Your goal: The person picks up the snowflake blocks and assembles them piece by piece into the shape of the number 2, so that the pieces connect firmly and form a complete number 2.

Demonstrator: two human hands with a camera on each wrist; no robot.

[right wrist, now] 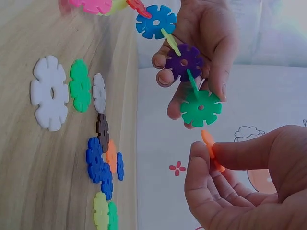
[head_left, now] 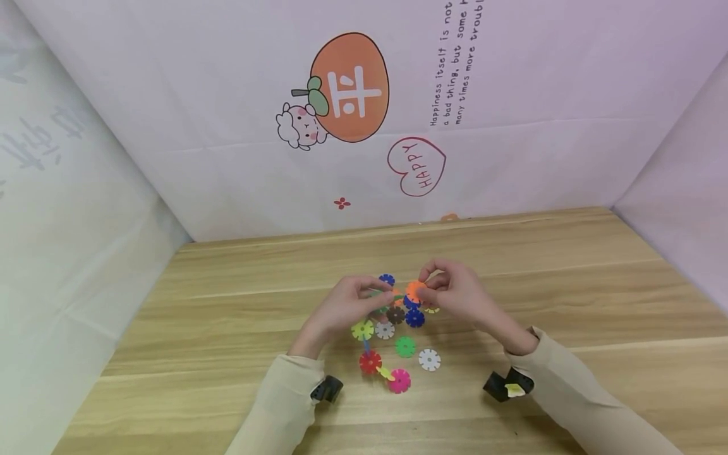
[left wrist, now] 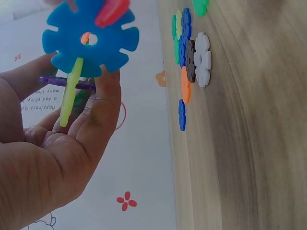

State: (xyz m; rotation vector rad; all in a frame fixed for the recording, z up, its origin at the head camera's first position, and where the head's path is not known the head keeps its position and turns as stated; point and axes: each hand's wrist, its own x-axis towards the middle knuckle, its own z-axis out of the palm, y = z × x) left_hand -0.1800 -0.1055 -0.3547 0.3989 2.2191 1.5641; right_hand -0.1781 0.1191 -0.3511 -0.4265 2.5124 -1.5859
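My left hand [head_left: 380, 297] holds a chain of slotted snowflake discs above the wooden table [head_left: 569, 278]. In the right wrist view the chain runs pink, red, blue disc [right wrist: 156, 21], purple disc [right wrist: 184, 62], then green disc [right wrist: 200, 108], with the left hand's fingers [right wrist: 211, 43] curled round the purple part. The left wrist view shows the blue disc [left wrist: 91, 40] on a yellow-green piece [left wrist: 72, 93] between thumb and fingers. My right hand [head_left: 426, 285] pinches an orange disc [head_left: 415, 291], seen edge-on [right wrist: 209, 149], just short of the green disc.
Loose discs lie on the table under and in front of the hands: white [head_left: 429, 359], green [head_left: 405, 346], grey [head_left: 384, 330], brown [head_left: 395, 314], dark blue [head_left: 414, 317]. Printed cloth walls [head_left: 512, 158] close in the back and both sides.
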